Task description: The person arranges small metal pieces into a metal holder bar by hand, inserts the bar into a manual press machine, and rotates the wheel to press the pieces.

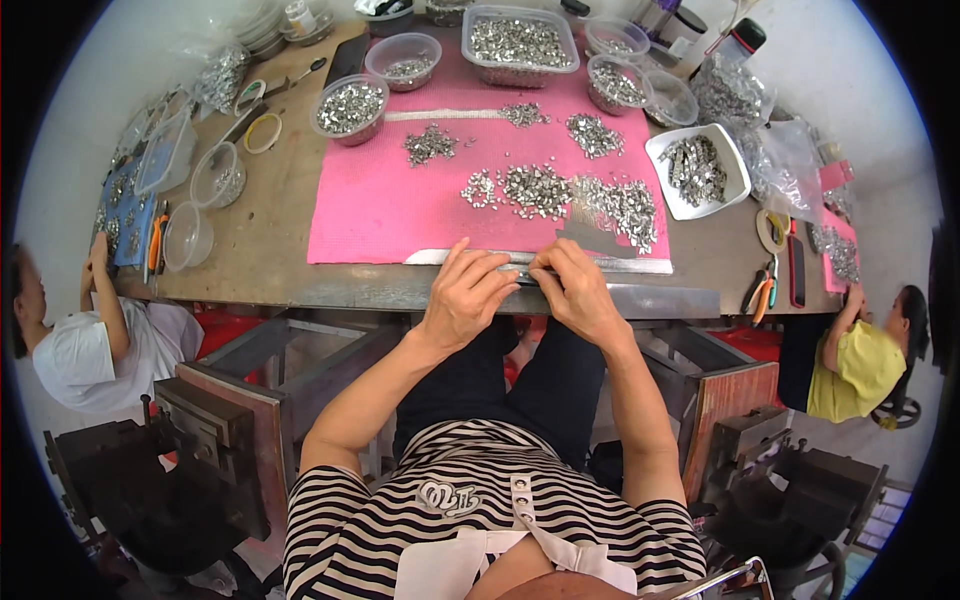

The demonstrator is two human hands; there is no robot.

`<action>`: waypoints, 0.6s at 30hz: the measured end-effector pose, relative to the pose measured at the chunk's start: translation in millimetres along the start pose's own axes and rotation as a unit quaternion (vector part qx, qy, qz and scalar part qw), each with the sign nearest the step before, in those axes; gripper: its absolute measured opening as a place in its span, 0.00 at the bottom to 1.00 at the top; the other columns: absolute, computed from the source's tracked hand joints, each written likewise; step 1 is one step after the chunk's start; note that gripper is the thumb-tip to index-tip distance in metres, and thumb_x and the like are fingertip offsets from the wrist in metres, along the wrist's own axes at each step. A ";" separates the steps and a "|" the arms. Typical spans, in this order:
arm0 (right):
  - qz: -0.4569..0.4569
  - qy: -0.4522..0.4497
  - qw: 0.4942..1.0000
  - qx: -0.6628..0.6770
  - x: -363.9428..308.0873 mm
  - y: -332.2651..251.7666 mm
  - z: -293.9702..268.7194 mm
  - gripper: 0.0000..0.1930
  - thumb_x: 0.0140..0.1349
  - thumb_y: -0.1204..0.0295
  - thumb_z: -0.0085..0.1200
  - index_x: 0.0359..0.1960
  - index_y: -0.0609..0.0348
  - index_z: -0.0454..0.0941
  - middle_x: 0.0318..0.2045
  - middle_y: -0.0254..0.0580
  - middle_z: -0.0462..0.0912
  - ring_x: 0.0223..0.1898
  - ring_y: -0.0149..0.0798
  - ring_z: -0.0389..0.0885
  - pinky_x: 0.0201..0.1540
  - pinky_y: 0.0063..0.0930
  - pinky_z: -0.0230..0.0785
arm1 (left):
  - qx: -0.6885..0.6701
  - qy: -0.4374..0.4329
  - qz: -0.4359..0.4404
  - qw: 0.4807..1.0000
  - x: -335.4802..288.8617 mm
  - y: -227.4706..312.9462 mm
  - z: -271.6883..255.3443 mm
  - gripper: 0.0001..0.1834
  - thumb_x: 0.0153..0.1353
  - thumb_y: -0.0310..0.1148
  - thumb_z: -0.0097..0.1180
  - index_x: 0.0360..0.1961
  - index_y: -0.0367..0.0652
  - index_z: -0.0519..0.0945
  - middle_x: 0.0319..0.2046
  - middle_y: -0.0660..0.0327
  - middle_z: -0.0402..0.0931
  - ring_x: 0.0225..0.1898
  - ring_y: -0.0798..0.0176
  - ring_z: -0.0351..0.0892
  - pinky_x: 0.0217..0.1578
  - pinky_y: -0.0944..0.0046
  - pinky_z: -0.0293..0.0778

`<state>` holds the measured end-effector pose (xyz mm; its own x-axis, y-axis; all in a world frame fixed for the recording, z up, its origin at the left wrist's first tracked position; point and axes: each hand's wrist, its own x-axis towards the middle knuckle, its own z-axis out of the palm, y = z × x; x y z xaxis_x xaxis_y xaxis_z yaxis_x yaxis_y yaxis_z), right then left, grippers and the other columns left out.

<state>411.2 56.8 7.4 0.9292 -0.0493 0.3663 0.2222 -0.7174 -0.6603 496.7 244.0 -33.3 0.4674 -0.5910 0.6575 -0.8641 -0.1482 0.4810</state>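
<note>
Your two hands meet at the near edge of the pink mat point(380, 205): your left hand point(465, 295) and your right hand point(575, 290) both have fingers pressed together, pinching a thin metal strip point(525, 273) between them, right at the table's front edge. A longer silver strip point(600, 262) lies along the mat's near border, just behind your knuckles. On the mat you have about six loose heaps of small silver parts point(535, 190), plus another narrow strip point(440, 115) across the far part. Behind them stand four round clear bowls point(350, 108) and one rectangular clear tub point(520, 45) of the same parts, and one white square dish point(697, 170) sits to the right. Two orange-handled pliers show, one at each end of the table point(260, 250). Two other people sit at the left and right ends. Nothing blocks your hands.
</note>
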 end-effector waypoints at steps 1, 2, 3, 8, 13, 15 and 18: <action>-0.029 0.011 0.999 -0.017 -1.4 0.5 1.7 0.04 0.61 0.80 0.60 0.34 0.63 0.76 0.33 0.46 0.76 0.37 0.50 0.76 0.42 0.40 0.68 | -0.011 -0.007 -0.015 1.000 0.5 -0.3 -0.5 0.10 0.57 0.27 0.68 0.41 0.41 0.85 0.43 0.57 0.84 0.48 0.52 0.82 0.60 0.44 0.72; -0.028 0.011 0.999 -0.017 -2.1 0.3 2.8 0.04 0.61 0.80 0.60 0.34 0.63 0.76 0.33 0.46 0.76 0.37 0.50 0.76 0.42 0.40 0.68 | -0.021 -0.014 -0.029 0.999 2.1 -1.1 -1.8 0.10 0.58 0.26 0.67 0.42 0.40 0.84 0.44 0.57 0.84 0.48 0.51 0.82 0.61 0.44 0.71; -0.037 0.012 0.998 -0.041 -2.6 0.0 3.6 0.05 0.60 0.80 0.60 0.34 0.63 0.76 0.34 0.45 0.76 0.37 0.49 0.76 0.42 0.40 0.68 | -0.022 -0.015 -0.029 0.999 6.5 -5.2 -4.3 0.10 0.58 0.26 0.67 0.42 0.40 0.84 0.44 0.57 0.84 0.48 0.51 0.82 0.61 0.44 0.71; -0.066 0.024 0.992 -0.104 -5.9 -5.0 8.4 0.05 0.59 0.80 0.60 0.35 0.63 0.76 0.35 0.43 0.76 0.38 0.48 0.75 0.43 0.40 0.68 | 0.034 0.049 -0.087 0.994 48.5 -76.9 -18.4 0.15 0.63 0.28 0.61 0.51 0.42 0.82 0.51 0.52 0.80 0.51 0.46 0.77 0.57 0.43 0.69; -0.099 0.040 0.978 -0.180 -10.2 -6.6 16.3 0.08 0.57 0.79 0.62 0.37 0.63 0.77 0.36 0.43 0.77 0.39 0.48 0.77 0.45 0.41 0.69 | 0.216 0.064 -0.082 0.971 77.6 -140.7 -22.6 0.17 0.62 0.32 0.63 0.52 0.42 0.82 0.52 0.51 0.78 0.51 0.44 0.75 0.54 0.45 0.70; -0.090 0.054 0.983 -0.150 -11.7 -3.1 13.3 0.08 0.57 0.79 0.62 0.39 0.63 0.78 0.35 0.43 0.78 0.39 0.48 0.78 0.45 0.41 0.69 | 0.195 -0.022 -0.173 0.965 86.3 -143.2 -23.5 0.15 0.62 0.33 0.64 0.50 0.45 0.84 0.46 0.55 0.78 0.50 0.48 0.75 0.53 0.50 0.70; -0.069 0.080 0.989 -0.102 -13.5 -0.7 7.5 0.09 0.58 0.79 0.63 0.40 0.63 0.80 0.34 0.44 0.79 0.38 0.48 0.79 0.44 0.40 0.70 | 0.140 0.025 -0.110 0.984 83.8 -164.2 -19.5 0.11 0.61 0.29 0.65 0.45 0.43 0.85 0.38 0.56 0.76 0.43 0.52 0.77 0.45 0.54 0.74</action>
<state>400.8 63.2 -2.1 0.8315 -0.0390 0.5541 0.2640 -0.8500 -0.4559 681.4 234.2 -45.9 0.6508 -0.4813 0.5872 -0.7558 -0.4840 0.4410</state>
